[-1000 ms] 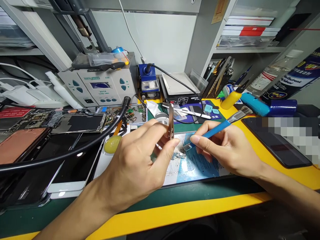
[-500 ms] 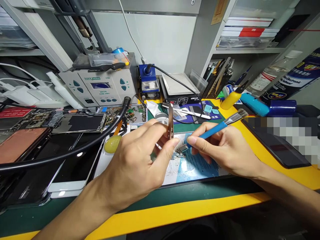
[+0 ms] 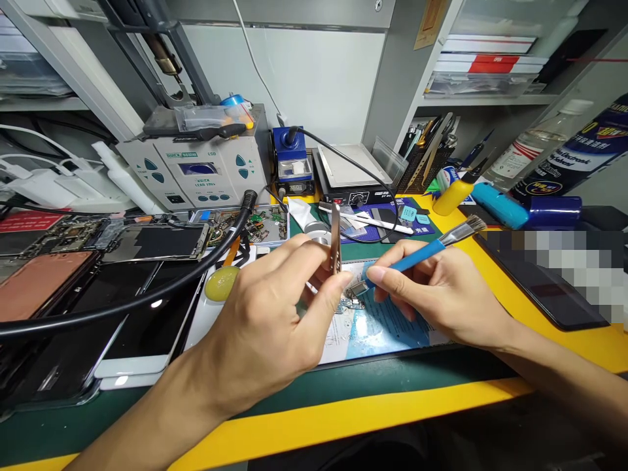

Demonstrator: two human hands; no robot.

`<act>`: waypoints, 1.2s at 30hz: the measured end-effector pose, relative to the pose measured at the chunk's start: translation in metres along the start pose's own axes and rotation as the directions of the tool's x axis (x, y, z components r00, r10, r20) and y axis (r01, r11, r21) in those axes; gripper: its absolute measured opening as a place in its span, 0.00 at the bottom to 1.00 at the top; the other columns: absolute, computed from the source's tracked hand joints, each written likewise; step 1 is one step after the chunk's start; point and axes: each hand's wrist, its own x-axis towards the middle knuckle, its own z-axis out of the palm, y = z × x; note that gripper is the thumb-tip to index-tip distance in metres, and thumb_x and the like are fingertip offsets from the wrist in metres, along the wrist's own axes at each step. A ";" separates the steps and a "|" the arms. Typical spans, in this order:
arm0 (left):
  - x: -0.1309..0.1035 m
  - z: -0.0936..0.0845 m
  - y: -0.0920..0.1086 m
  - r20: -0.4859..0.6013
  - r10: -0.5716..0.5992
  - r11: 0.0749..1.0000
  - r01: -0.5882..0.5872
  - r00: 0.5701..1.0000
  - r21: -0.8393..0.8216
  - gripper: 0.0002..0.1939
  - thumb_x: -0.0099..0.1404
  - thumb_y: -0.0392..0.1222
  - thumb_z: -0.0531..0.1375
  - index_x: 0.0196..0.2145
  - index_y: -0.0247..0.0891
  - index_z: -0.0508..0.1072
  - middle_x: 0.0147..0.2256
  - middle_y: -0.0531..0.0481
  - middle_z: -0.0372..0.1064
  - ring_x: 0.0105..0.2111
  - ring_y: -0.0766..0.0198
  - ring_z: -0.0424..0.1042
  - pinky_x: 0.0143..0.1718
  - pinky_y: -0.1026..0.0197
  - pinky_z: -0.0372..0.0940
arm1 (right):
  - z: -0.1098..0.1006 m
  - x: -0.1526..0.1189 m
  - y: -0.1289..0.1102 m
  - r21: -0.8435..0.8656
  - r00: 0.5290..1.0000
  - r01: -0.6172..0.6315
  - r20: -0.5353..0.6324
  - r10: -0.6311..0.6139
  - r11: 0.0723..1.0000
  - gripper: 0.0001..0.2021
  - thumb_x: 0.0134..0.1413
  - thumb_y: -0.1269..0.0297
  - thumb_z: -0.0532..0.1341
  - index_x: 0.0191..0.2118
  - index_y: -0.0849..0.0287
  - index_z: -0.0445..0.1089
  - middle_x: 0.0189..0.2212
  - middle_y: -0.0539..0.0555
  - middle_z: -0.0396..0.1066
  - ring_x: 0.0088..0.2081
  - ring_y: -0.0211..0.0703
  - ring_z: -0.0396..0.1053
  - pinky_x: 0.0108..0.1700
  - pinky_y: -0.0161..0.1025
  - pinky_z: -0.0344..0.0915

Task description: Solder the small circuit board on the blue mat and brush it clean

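Upright metal tweezers (image 3: 335, 239) are pinched between the thumb and fingers of my left hand (image 3: 275, 307); their lower tips are hidden behind it. My right hand (image 3: 436, 288) grips a blue-handled brush (image 3: 417, 256), its bristles up to the right and its other, metal-tipped end pointing down left. That end is at a small metallic part (image 3: 352, 302), which lies on a white and blue sheet (image 3: 387, 330). Wet-looking spots show on the sheet around the part.
Phones and screens (image 3: 147, 314) fill the left, crossed by a thick black hose (image 3: 196, 271). Behind stand a soldering station (image 3: 196, 167) and a flat heater (image 3: 353, 170). A yellow bottle (image 3: 454, 194) and a dark phone (image 3: 544, 281) are at the right.
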 end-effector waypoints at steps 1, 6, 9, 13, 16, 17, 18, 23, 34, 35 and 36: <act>0.000 0.000 0.000 0.000 -0.001 1.000 0.001 1.000 0.001 0.03 0.66 0.34 0.61 0.34 0.33 0.71 0.31 0.50 0.68 0.29 0.67 0.67 0.32 0.63 0.68 | 0.000 0.000 0.000 0.001 1.000 0.002 0.003 -0.002 1.000 0.11 0.53 0.58 0.70 0.30 0.59 0.72 0.18 0.47 0.70 0.15 0.30 0.57 0.16 0.30 0.51; 0.000 0.001 0.000 0.000 0.003 1.000 -0.003 1.000 0.009 0.02 0.66 0.33 0.62 0.34 0.34 0.71 0.30 0.51 0.68 0.29 0.68 0.68 0.32 0.63 0.68 | -0.001 0.000 0.000 -0.004 1.000 0.001 0.026 0.000 1.000 0.11 0.55 0.58 0.69 0.30 0.60 0.72 0.16 0.46 0.69 0.15 0.30 0.57 0.16 0.29 0.51; 0.000 0.001 0.000 0.002 0.001 1.000 -0.001 1.000 0.018 0.02 0.66 0.34 0.62 0.34 0.34 0.71 0.31 0.51 0.68 0.29 0.68 0.68 0.32 0.63 0.68 | -0.001 0.001 -0.001 0.012 1.000 -0.002 0.016 0.002 1.000 0.12 0.53 0.58 0.70 0.30 0.60 0.72 0.16 0.46 0.69 0.14 0.31 0.58 0.16 0.29 0.52; 0.000 0.000 0.000 0.001 0.007 1.000 -0.007 1.000 0.022 0.02 0.66 0.34 0.61 0.34 0.34 0.72 0.31 0.51 0.68 0.30 0.67 0.69 0.33 0.63 0.68 | 0.000 0.001 -0.002 0.007 1.000 -0.001 0.008 0.001 1.000 0.12 0.52 0.58 0.71 0.30 0.60 0.73 0.17 0.47 0.70 0.15 0.31 0.57 0.16 0.30 0.51; 0.001 0.001 0.000 -0.002 0.007 1.000 -0.007 1.000 0.026 0.02 0.66 0.34 0.62 0.35 0.34 0.72 0.31 0.51 0.68 0.29 0.67 0.69 0.33 0.63 0.68 | 0.000 0.000 -0.002 0.006 1.000 0.003 0.015 -0.003 1.000 0.12 0.53 0.57 0.71 0.29 0.60 0.72 0.17 0.48 0.71 0.15 0.31 0.59 0.16 0.30 0.52; 0.001 0.001 0.000 -0.003 0.008 1.000 -0.008 1.000 0.024 0.02 0.66 0.34 0.62 0.35 0.34 0.72 0.31 0.51 0.69 0.29 0.67 0.68 0.33 0.63 0.68 | 0.000 0.000 -0.002 0.003 1.000 0.002 0.023 -0.003 1.000 0.12 0.53 0.57 0.70 0.29 0.60 0.72 0.17 0.47 0.70 0.15 0.31 0.59 0.16 0.30 0.53; 0.001 0.001 0.000 -0.003 0.010 1.000 -0.010 1.000 0.020 0.02 0.66 0.34 0.62 0.35 0.34 0.72 0.31 0.51 0.69 0.29 0.68 0.68 0.32 0.63 0.68 | 0.000 0.000 -0.002 -0.002 1.000 0.000 0.023 0.000 1.000 0.12 0.53 0.57 0.70 0.29 0.60 0.72 0.17 0.47 0.71 0.15 0.31 0.59 0.16 0.30 0.53; 0.001 0.001 0.000 -0.002 0.008 1.000 -0.008 1.000 0.014 0.01 0.66 0.33 0.61 0.35 0.33 0.72 0.31 0.51 0.68 0.29 0.68 0.68 0.33 0.63 0.68 | -0.001 0.002 -0.001 0.021 1.000 0.002 0.014 -0.002 1.000 0.11 0.53 0.58 0.71 0.30 0.60 0.72 0.18 0.47 0.71 0.15 0.31 0.59 0.16 0.29 0.54; 0.000 0.000 -0.001 -0.002 0.004 1.000 -0.004 1.000 0.022 0.01 0.66 0.34 0.61 0.36 0.34 0.73 0.31 0.50 0.69 0.30 0.67 0.68 0.33 0.62 0.69 | -0.002 0.001 -0.001 -0.040 1.000 0.003 0.011 -0.003 0.999 0.14 0.53 0.53 0.70 0.29 0.60 0.72 0.16 0.47 0.68 0.15 0.32 0.58 0.16 0.31 0.51; 0.000 0.001 -0.001 -0.002 0.004 1.000 -0.004 1.000 0.022 0.01 0.66 0.34 0.61 0.36 0.34 0.73 0.31 0.51 0.69 0.29 0.67 0.68 0.33 0.62 0.69 | -0.002 0.001 -0.001 -0.036 1.000 0.005 0.000 -0.005 0.999 0.15 0.53 0.53 0.70 0.29 0.60 0.72 0.17 0.48 0.68 0.15 0.32 0.58 0.16 0.31 0.52; 0.000 0.001 -0.001 -0.001 0.003 1.000 -0.003 1.000 0.020 0.01 0.66 0.34 0.61 0.36 0.34 0.73 0.31 0.51 0.69 0.29 0.67 0.68 0.33 0.62 0.69 | -0.002 0.001 -0.001 -0.030 1.000 0.009 -0.002 -0.009 1.000 0.15 0.53 0.53 0.70 0.29 0.60 0.72 0.17 0.47 0.68 0.16 0.32 0.58 0.17 0.31 0.53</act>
